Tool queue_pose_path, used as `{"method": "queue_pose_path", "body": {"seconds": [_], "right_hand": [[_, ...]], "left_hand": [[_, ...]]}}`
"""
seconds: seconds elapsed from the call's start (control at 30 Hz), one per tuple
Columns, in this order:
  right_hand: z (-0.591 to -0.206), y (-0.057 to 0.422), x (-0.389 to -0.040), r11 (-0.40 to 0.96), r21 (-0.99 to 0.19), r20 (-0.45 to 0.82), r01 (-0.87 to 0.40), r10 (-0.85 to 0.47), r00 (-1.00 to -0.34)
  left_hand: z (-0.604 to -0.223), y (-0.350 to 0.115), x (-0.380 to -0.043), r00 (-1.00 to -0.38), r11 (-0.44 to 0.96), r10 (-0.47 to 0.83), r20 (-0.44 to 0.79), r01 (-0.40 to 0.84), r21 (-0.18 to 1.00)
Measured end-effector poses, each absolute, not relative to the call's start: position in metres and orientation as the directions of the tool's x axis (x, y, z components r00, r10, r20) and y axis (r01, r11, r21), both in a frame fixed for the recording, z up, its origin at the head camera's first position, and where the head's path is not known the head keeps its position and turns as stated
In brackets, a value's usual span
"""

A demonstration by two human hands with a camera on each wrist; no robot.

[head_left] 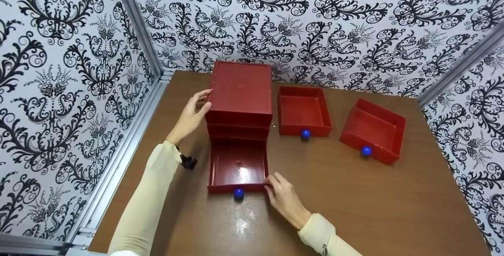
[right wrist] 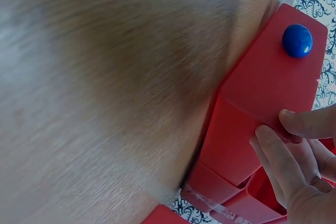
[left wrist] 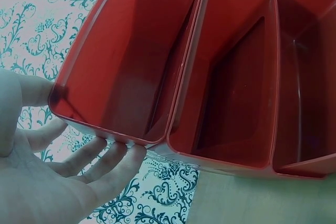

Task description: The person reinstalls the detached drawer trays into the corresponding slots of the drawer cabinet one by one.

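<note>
A red drawer cabinet (head_left: 242,86) stands on the brown table, its two upper compartments (left wrist: 231,87) bare inside. From its bottom slot a red drawer (head_left: 238,165) sticks far out toward me, with a blue round knob (head_left: 238,193) on its front panel. My left hand (head_left: 193,111) steadies the cabinet's left side near the top; in the left wrist view its extended fingers (left wrist: 113,169) lie against the wall of the top compartment. My right hand (head_left: 284,197) pinches the drawer's front right corner, thumb on the front panel and fingers along the side wall in the right wrist view.
Two more red drawers with blue knobs lie on the table to the right: one drawer (head_left: 305,108) beside the cabinet, another drawer (head_left: 374,128) turned at an angle farther right. Patterned wall panels (head_left: 299,23) and metal rails (head_left: 136,23) border the table (head_left: 334,208).
</note>
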State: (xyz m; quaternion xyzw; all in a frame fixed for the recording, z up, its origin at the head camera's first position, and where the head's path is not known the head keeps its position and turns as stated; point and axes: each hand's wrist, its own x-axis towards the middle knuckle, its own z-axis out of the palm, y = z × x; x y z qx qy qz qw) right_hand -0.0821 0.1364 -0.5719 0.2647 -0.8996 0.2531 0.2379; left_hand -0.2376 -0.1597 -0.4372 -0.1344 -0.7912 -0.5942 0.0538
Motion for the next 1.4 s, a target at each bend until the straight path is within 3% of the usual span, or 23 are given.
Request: {"method": "queue_pose_path", "body": {"seconds": [0.47,0.87,1.4], "right_hand": [[-0.572,0.135,-0.088,0.735,-0.295,0.591,-0.61,-0.362,-0.721],[-0.572,0.129,-0.099,0.709,-0.337,0.584,-0.619,-0.358,-0.728],[-0.57,0.126,-0.111,0.747,-0.276,0.617,-0.606,-0.345,-0.707]], "left_hand": [[-0.44,-0.163,-0.235,-0.953,0.262,0.176,0.247,0.287,0.921],[-0.44,-0.162,-0.235,-0.954,0.243,0.166,0.252,0.287,0.927],[-0.437,-0.159,-0.236,-0.956,0.276,0.148,0.254,0.287,0.917]]}}
